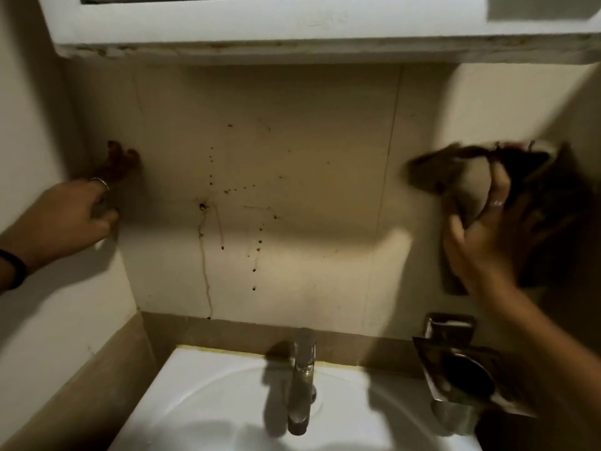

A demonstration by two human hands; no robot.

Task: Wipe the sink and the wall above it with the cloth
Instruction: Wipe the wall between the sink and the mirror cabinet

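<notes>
A head-height view looks down at a white sink [201, 395] set against a beige tiled wall [292, 131]. The wall above the basin carries dark brown spots and thin drip trails running down its middle. A chrome tap [301, 379] stands upright at the back centre of the sink, its spout pointing toward the viewer. Across the top runs the worn white underside of a cabinet [292, 30]. The left hand [70, 213] reaches to the left part of the wall, a ring on one finger and a dark band on the wrist; its fingers are curled around something pale and partly hidden that cannot be identified, and just above the knuckles a reddish-brown smear [122, 162] marks the wall. The right hand [478, 242] is raised at the right part of the wall, blurred; its fingers and thumb grip a dark brown cloth [439, 172] that is bunched and spread against the tile, with a strip hanging down below the hand. Whether the cloth presses flat on the wall cannot be told through the blur. Below the right forearm, a metal wall-mounted soap dish [450, 327] sits beside the basin, and just in front of it lies a dark, shiny, crumpled packet [461, 372], partly covered by the arm.
</notes>
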